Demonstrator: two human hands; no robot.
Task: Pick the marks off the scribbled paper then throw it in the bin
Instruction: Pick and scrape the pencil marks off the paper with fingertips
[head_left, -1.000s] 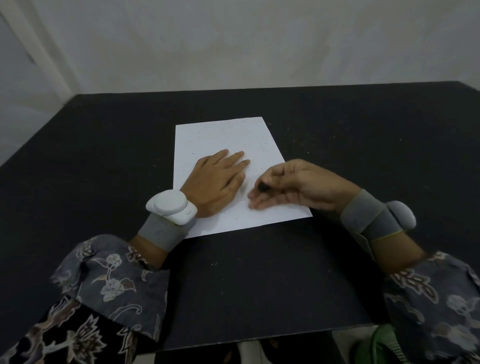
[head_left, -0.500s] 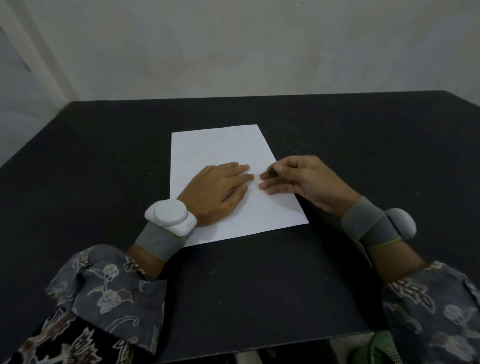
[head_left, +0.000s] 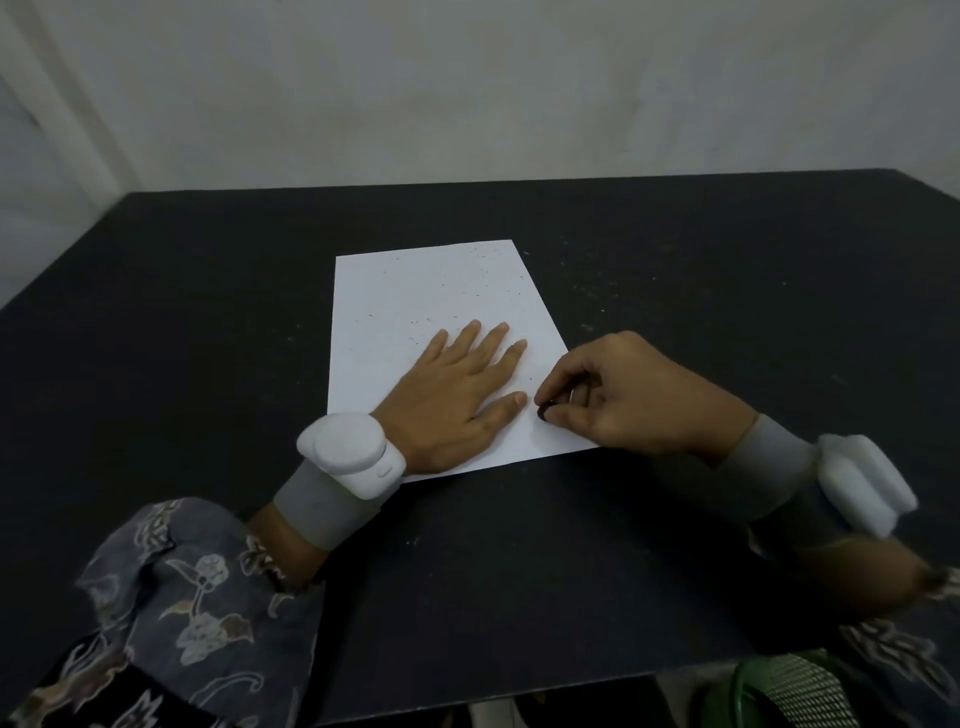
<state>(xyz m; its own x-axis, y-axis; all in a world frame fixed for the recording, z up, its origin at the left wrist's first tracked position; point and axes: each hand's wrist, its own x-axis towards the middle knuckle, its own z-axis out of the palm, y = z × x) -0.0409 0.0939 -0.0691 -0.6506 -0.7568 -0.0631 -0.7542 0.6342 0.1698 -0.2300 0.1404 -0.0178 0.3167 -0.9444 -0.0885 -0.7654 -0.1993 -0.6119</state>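
Black tabletop (head_left: 208, 338) fills the head view, with the paper (head_left: 426, 291) pinned under the flat, spread left hand (head_left: 457, 400). Just beside its thumb, the right hand (head_left: 618, 400) pinches a small dark eraser (head_left: 543, 413) against the sheet's near edge. Hard rubbing there could crease or tear the paper.

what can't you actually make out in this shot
- Small dark object pinched by the right hand: head view, mostly covered by the fingertips, so what it is stays unclear.
- Paper: specks too small to read; part lies under the left hand.
- Green mesh object: cut off by the bottom edge, possibly the bin.
- Right forearm: motion-blurred.
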